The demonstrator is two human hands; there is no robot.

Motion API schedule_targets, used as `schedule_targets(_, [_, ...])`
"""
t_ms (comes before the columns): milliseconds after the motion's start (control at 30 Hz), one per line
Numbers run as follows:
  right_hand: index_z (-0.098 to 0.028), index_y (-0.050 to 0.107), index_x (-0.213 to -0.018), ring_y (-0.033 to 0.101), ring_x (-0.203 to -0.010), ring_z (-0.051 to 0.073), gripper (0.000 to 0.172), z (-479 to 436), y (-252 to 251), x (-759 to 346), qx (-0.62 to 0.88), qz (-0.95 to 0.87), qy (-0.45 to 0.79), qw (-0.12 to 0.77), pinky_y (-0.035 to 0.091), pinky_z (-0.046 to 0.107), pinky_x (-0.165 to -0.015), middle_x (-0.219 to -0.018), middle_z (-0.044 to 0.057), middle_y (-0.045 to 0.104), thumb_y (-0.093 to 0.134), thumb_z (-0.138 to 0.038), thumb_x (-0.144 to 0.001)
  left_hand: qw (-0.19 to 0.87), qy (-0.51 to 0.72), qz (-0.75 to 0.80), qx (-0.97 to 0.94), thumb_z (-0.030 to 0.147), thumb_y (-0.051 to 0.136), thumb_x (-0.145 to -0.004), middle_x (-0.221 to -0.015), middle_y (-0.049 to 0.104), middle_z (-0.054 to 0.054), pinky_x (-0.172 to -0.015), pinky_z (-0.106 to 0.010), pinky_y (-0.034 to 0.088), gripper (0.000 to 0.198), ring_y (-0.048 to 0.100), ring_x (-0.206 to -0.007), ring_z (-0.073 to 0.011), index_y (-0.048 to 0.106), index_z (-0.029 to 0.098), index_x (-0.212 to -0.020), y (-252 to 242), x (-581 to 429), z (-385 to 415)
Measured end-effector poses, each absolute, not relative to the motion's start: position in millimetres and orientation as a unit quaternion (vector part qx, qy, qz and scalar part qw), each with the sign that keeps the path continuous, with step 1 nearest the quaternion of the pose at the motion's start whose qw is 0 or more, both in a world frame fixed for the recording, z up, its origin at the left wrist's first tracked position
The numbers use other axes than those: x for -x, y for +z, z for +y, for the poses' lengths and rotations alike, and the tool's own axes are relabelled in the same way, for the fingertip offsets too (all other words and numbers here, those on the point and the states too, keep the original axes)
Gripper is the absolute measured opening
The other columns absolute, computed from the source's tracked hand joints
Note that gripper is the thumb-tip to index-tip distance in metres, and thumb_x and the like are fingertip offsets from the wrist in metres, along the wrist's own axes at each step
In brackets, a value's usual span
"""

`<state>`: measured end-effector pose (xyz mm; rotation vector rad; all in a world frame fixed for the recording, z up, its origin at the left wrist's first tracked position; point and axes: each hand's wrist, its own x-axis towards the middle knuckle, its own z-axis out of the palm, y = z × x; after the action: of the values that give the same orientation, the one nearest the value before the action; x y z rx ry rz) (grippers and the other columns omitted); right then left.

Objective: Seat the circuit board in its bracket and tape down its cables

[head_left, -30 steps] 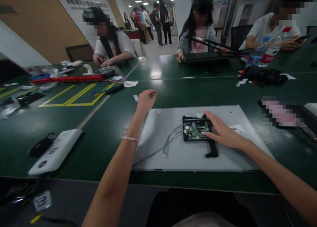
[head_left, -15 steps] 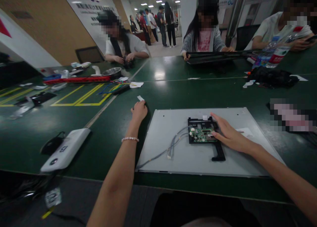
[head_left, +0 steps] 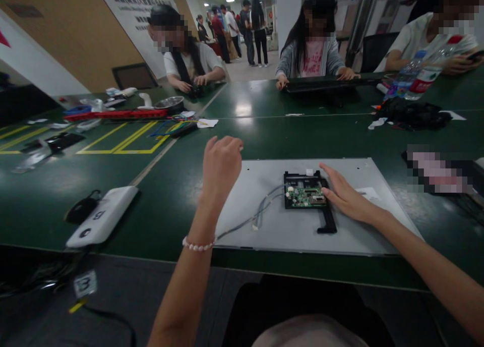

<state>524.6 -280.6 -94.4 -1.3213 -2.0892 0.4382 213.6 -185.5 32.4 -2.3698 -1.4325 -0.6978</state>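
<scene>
A grey-white metal panel (head_left: 272,236) lies flat on the green table. On it sits a black plastic bracket (head_left: 328,221) with a green circuit board (head_left: 302,197) in it. Grey cables (head_left: 242,224) run from the board's left side to the panel's lower left. My right hand (head_left: 348,198) rests at the bracket's right side, fingers stretched out and thumb by the board's edge. My left hand (head_left: 222,168) is raised over the panel's upper left corner, fingers curled. Whatever these fingers may hold is hidden.
A white power bank (head_left: 106,218) and a black mouse-like object (head_left: 81,206) lie left. Bottles (head_left: 425,79), black wrapping (head_left: 410,114) and a blurred pink item (head_left: 438,173) are right. Several people sit across the table (head_left: 260,135), one holding a dark flat panel (head_left: 325,84).
My left hand has lifted from the table beside a small white slip and come right, towards the panel. That slip no longer shows. My right hand stays by the bracket.
</scene>
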Motion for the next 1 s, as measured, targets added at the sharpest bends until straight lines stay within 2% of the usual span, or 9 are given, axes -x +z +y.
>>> schedule_targets(133, [-0.03,0.003,-0.157,0.028,-0.146,0.03,0.064,-284.0,-88.5,-521.7,0.492,-0.804,0.15,0.298,0.025,0.055,-0.119,-0.16,0.011,0.026,0.033,-0.044,-0.102,0.105,-0.24,-0.469,0.843,0.007,0.041,-0.089,-0.096,0.068,-0.009,-0.098,-0.04,0.047,0.03,0.062,-0.095,-0.0237,0.068,0.019,-0.096,11.0,-220.6,-249.7])
schedule_targets(233, [-0.029,0.003,-0.157,0.03,-0.145,0.031,0.065,-286.2,-83.5,-518.2,0.487,-0.81,0.142,0.294,0.027,0.056,-0.118,-0.159,0.012,0.028,0.033,-0.044,-0.102,0.097,-0.243,-0.477,0.839,0.007,0.041,-0.091,-0.1,0.071,-0.008,-0.104,-0.041,0.044,0.036,0.065,-0.093,-0.0219,0.067,0.02,-0.113,-15.8,-219.8,-281.0])
schedule_targets(300, [-0.028,0.003,-0.157,0.031,-0.144,0.032,0.065,-286.8,-81.0,-516.8,0.485,-0.813,0.138,0.291,0.028,0.056,-0.117,-0.158,0.012,0.029,0.033,-0.044,-0.101,0.1,-0.252,-0.488,0.83,0.007,0.041,-0.092,-0.098,0.073,-0.007,-0.107,-0.042,0.041,0.043,0.067,-0.089,-0.02,0.06,0.02,-0.128,-32.9,-220.7,-292.2])
schedule_targets(367, [-0.028,0.005,-0.157,0.031,-0.143,0.033,0.065,-286.5,-80.0,-516.9,0.481,-0.817,0.131,0.289,0.029,0.057,-0.116,-0.157,0.013,0.031,0.035,-0.044,-0.101,0.101,-0.265,-0.499,0.819,0.007,0.042,-0.093,-0.095,0.074,-0.007,-0.108,-0.041,0.041,0.046,0.069,-0.086,-0.0191,0.056,0.019,-0.135,-46.8,-224.0,-298.2])
schedule_targets(600, [-0.027,0.006,-0.157,0.029,-0.144,0.032,0.065,-284.5,-82.3,-520.1,0.476,-0.824,0.112,0.286,0.027,0.057,-0.117,-0.156,0.013,0.031,0.037,-0.043,-0.101,0.084,-0.283,-0.549,0.782,0.011,0.048,-0.092,-0.084,0.076,-0.006,-0.105,-0.044,0.042,0.034,0.071,-0.072,-0.019,0.064,0.019,-0.12,-64.4,-241.1,-309.4])
schedule_targets(800, [-0.029,0.006,-0.157,0.029,-0.144,0.034,0.069,-284.4,-79.9,-521.9,0.479,-0.826,0.11,0.278,0.028,0.06,-0.116,-0.156,0.012,0.032,0.041,-0.041,-0.099,0.025,-0.309,-0.536,0.785,0.025,0.055,-0.093,-0.101,0.076,-0.008,-0.107,-0.05,0.037,0.033,0.071,-0.092,-0.0225,0.058,0.02,-0.125,-60.8,-241.6,-316.1])
schedule_targets(933, [-0.031,0.008,-0.157,0.027,-0.145,0.033,0.069,-285.5,-70.8,-518.4,0.478,-0.828,0.094,0.278,0.027,0.059,-0.117,-0.157,0.01,0.033,0.042,-0.038,-0.098,-0.025,-0.357,-0.545,0.758,0.022,0.044,-0.098,-0.101,0.076,-0.007,-0.104,-0.046,0.042,0.033,0.07,-0.097,-0.0209,0.054,0.02,-0.129,-61.2,-237.1,-313.3])
schedule_targets(1000, [-0.029,0.017,-0.156,0.026,-0.146,0.033,0.064,-288.1,-61.8,-511.0,0.467,-0.84,0.08,0.265,0.028,0.059,-0.117,-0.156,0.01,0.035,0.043,-0.038,-0.098,-0.048,-0.381,-0.557,0.737,0.02,0.044,-0.097,-0.105,0.075,-0.007,-0.101,-0.045,0.045,0.035,0.069,-0.101,-0.0213,0.052,0.021,-0.132,-63.3,-234.5,-309.6])
